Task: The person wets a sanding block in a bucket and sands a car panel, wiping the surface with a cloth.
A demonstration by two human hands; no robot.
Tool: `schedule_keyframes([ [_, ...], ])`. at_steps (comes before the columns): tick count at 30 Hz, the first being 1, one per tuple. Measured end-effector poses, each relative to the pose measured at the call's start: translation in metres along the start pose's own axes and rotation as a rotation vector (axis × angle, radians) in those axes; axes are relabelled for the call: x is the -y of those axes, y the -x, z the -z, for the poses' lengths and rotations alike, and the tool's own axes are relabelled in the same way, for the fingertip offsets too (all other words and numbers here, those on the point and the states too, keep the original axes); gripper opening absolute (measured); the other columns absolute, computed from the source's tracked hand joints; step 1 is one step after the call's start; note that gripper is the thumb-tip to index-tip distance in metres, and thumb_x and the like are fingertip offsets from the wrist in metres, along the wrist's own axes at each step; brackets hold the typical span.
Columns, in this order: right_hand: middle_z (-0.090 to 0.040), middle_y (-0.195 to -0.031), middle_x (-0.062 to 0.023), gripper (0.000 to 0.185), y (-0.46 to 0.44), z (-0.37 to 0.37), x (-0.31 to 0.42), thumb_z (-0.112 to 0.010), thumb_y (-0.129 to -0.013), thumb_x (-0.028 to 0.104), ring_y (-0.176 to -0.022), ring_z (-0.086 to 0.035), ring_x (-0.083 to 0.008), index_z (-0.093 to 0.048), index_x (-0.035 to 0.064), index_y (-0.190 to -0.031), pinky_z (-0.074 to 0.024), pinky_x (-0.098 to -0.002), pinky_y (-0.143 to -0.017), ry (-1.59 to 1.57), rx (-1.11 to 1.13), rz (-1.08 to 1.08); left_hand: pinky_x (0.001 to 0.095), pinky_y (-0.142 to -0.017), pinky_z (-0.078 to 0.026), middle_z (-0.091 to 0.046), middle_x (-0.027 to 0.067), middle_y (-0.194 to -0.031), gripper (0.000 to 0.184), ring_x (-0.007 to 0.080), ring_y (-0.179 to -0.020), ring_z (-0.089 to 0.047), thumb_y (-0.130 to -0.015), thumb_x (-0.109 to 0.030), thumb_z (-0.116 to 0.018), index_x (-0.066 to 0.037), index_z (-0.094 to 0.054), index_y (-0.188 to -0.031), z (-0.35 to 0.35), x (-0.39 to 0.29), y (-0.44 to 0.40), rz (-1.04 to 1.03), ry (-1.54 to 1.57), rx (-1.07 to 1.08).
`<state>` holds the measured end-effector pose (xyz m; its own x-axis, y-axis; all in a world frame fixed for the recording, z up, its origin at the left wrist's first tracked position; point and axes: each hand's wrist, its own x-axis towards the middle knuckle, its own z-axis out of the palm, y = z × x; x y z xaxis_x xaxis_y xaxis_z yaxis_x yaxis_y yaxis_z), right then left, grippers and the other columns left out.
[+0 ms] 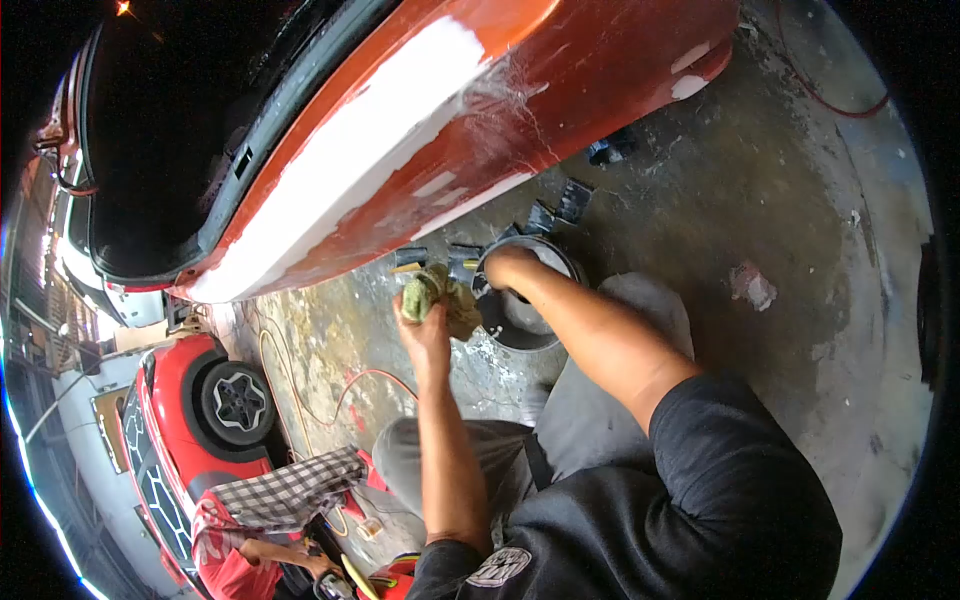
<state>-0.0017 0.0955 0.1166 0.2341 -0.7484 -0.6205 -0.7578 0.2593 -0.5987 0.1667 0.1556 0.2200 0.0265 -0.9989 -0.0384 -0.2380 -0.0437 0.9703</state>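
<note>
My left hand (424,330) is closed round a crumpled green-and-tan cloth (459,308), held just left of the bucket. Over the rim of the dark round bucket (515,347), my right hand (507,266) reaches down inside. Its fingers are hidden there, so what it holds, if anything, does not show. Greyish liquid appears in the bucket. In front of both hands is an orange-red car body panel (600,70) with a long white patch (345,150) and smaller pale spots. Several dark, flat rectangular pieces (574,200) lie on the floor between panel and bucket.
A hose (365,375) winds over the stained concrete floor (720,210). Another person in a red shirt (235,545) works at lower left, near a red car (180,400). A pale scrap (753,288) lies to the right. My knees flank the bucket's near side.
</note>
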Motion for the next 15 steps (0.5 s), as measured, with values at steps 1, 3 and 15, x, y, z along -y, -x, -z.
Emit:
schedule_keyframes([
  [1,-0.066,-0.137,-0.0179,0.038,-0.002,-0.007,0.003,-0.061,-0.092,0.02,-0.122,-0.067,-0.0363,-0.073,0.0073,-0.126,-0.0535,-0.0471,-0.101,-0.035,-0.036,-0.008,0.0342,-0.096,-0.053,-0.064,0.0093,-0.121,0.057,0.0182,-0.107,-0.063,-0.087,0.008,-0.066,-0.002,-0.045,-0.14,0.01,-0.01,-0.008,-0.058,-0.071,0.003],
  [3,-0.067,-0.135,-0.0186,0.037,0.005,-0.01,0.012,-0.061,-0.091,0.019,-0.122,-0.067,-0.0363,-0.074,0.0071,-0.123,-0.0543,-0.0468,-0.1,-0.005,-0.027,0.015,0.0352,-0.101,-0.051,-0.063,0.0115,-0.126,0.064,0.0205,-0.113,-0.062,-0.086,0.008,-0.066,-0.003,-0.045,-0.145,0.003,-0.078,-0.015,-0.115,-0.086,0.014],
  [15,-0.072,-0.126,-0.0186,0.048,-0.014,-0.03,0.007,-0.073,-0.09,0.042,-0.115,-0.068,-0.0381,-0.076,0.0028,-0.117,-0.0534,-0.0505,-0.096,0.231,0.2,0.282,0.0478,-0.111,-0.045,-0.054,0.0206,-0.141,0.056,0.0397,-0.132,-0.054,-0.077,-0.004,-0.076,-0.014,-0.065,-0.131,-0.076,-0.234,-0.172,-1.235,-0.916,0.364],
])
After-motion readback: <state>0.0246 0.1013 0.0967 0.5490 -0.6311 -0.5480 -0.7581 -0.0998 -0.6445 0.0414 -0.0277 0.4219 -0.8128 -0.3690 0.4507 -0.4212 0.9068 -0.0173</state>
